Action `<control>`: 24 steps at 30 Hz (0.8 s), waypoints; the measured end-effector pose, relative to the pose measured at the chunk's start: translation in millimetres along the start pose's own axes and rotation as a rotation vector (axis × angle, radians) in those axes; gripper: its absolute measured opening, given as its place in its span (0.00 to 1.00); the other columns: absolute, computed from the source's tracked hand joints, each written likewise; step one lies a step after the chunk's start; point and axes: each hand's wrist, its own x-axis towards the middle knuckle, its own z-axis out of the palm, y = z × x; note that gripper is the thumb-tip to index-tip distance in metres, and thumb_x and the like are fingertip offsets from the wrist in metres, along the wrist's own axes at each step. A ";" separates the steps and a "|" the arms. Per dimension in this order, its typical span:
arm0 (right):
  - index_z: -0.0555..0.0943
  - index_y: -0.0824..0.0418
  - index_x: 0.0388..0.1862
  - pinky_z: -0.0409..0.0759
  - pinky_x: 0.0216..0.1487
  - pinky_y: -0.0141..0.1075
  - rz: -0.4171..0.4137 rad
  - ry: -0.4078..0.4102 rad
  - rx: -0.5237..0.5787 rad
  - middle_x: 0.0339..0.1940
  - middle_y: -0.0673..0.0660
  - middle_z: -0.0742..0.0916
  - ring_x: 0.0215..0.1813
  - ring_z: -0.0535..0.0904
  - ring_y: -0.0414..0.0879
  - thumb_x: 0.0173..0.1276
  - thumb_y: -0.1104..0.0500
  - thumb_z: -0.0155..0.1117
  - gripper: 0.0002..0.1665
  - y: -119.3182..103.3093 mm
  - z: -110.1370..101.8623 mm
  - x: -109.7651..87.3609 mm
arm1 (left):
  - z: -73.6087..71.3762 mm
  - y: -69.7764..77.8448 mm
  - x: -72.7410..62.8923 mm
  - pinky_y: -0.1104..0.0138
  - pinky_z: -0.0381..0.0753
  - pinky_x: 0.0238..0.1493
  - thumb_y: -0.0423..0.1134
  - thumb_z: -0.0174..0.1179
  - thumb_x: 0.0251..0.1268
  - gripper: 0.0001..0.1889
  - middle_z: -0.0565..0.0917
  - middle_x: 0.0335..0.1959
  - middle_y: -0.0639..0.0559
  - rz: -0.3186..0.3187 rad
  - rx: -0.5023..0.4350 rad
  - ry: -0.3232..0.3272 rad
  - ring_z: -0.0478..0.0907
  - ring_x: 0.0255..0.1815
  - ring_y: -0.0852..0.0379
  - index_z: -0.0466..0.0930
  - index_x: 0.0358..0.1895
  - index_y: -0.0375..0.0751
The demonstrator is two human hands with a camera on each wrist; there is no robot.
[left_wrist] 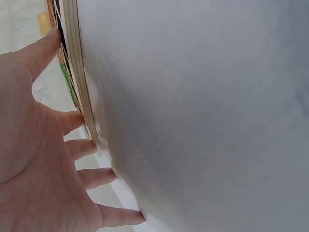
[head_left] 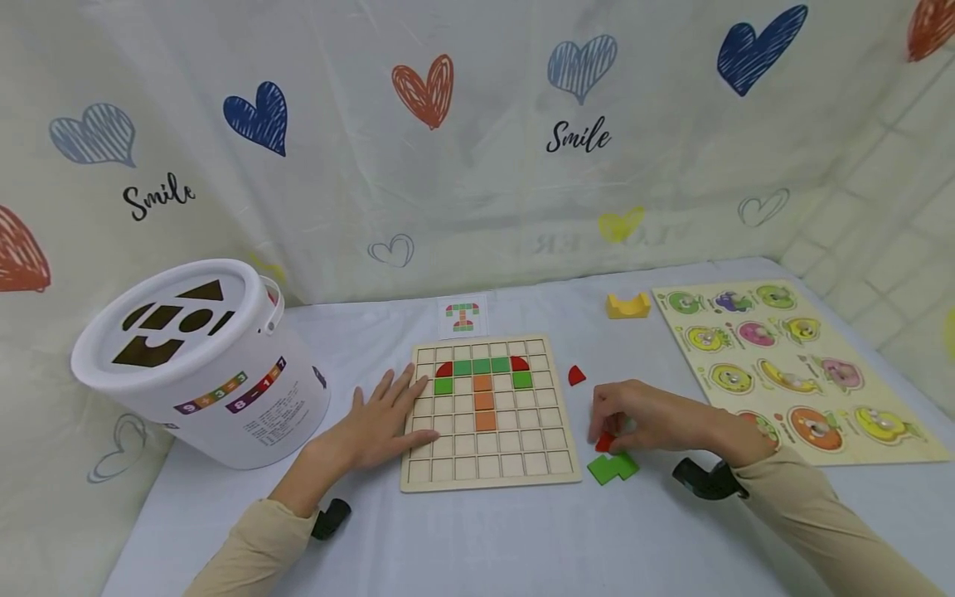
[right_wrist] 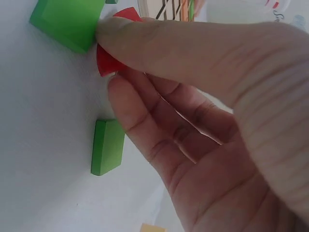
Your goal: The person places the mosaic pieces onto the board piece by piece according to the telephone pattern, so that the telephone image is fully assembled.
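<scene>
A wooden grid board (head_left: 443, 464) lies on the table, bearing a T-like pattern of green squares (head_left: 481, 366), orange squares (head_left: 484, 400) and red quarter-round pieces (head_left: 520, 363). My left hand (head_left: 384, 423) is spread flat, with thumb and some fingers over the board's left edge. In the left wrist view its fingers touch the board's side and the cloth. Right of the board, my right hand (head_left: 645, 414) pinches a red quarter-round block (right_wrist: 110, 62) between thumb and fingers, close to the table. Green blocks (head_left: 613, 468) lie just below that hand. Another red quarter-round block (head_left: 576, 376) lies apart, nearer the board.
A small pattern card (head_left: 462, 317) lies behind the board. At the left stands a white bucket (head_left: 246, 398) with shaped holes in its lid. A yellow arch-shaped block (head_left: 627, 306) lies at the back, beside a fruit picture board (head_left: 731, 398) on the right.
</scene>
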 end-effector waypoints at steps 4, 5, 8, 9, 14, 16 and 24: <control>0.91 0.54 0.40 0.84 0.43 0.32 -0.013 -0.007 0.015 0.37 0.43 0.84 0.38 0.80 0.34 0.62 0.71 0.77 0.13 -0.5 -0.4 1.1 | -0.2 -0.1 -0.4 0.21 0.41 0.70 0.67 0.54 0.75 0.48 0.44 0.87 0.39 0.003 0.002 0.003 0.39 0.85 0.30 0.51 0.85 0.40; 0.91 0.55 0.41 0.85 0.43 0.32 -0.017 -0.004 0.011 0.37 0.43 0.84 0.38 0.80 0.34 0.63 0.71 0.77 0.13 -1.1 -1.1 1.5 | -0.1 -0.2 -0.4 0.21 0.41 0.69 0.67 0.54 0.75 0.48 0.45 0.87 0.39 0.004 0.002 0.003 0.40 0.85 0.30 0.51 0.85 0.40; 0.92 0.58 0.45 0.85 0.44 0.32 -0.042 0.015 -0.012 0.37 0.43 0.84 0.39 0.81 0.34 0.64 0.71 0.76 0.12 -3.8 -3.8 4.7 | 0.2 -0.6 -0.2 0.21 0.41 0.70 0.67 0.54 0.75 0.48 0.44 0.87 0.39 0.003 0.002 0.002 0.39 0.85 0.30 0.51 0.85 0.40; 0.92 0.59 0.46 0.85 0.45 0.31 -0.047 0.020 -0.017 0.37 0.43 0.84 0.40 0.82 0.34 0.65 0.70 0.75 0.13 -4.9 -4.7 6.5 | 0.3 -0.6 -0.2 0.21 0.41 0.70 0.68 0.54 0.75 0.48 0.44 0.87 0.39 0.002 0.002 0.002 0.39 0.85 0.30 0.51 0.85 0.40; 0.91 0.61 0.48 0.86 0.46 0.32 -0.074 0.023 -0.011 0.39 0.45 0.84 0.42 0.83 0.35 0.68 0.70 0.73 0.12 -10.2 -5.4 20.0 | 0.6 -1.1 -0.4 0.21 0.40 0.70 0.68 0.54 0.75 0.48 0.44 0.87 0.40 -0.004 -0.007 -0.003 0.39 0.85 0.31 0.50 0.85 0.41; 0.90 0.60 0.46 0.86 0.46 0.32 -0.079 0.025 0.008 0.39 0.46 0.85 0.42 0.83 0.36 0.68 0.71 0.72 0.11 -11.7 -4.2 26.5 | 1.0 -1.0 -0.5 0.21 0.40 0.70 0.68 0.54 0.75 0.49 0.44 0.87 0.40 -0.004 -0.014 -0.006 0.38 0.85 0.31 0.50 0.86 0.41; 0.88 0.58 0.39 0.84 0.42 0.33 -0.094 0.086 0.033 0.36 0.44 0.88 0.38 0.81 0.35 0.66 0.70 0.75 0.08 -16.7 -0.2 46.6 | 0.9 -1.6 0.9 0.22 0.38 0.70 0.69 0.53 0.75 0.49 0.43 0.87 0.41 -0.008 -0.005 -0.008 0.37 0.86 0.32 0.49 0.86 0.42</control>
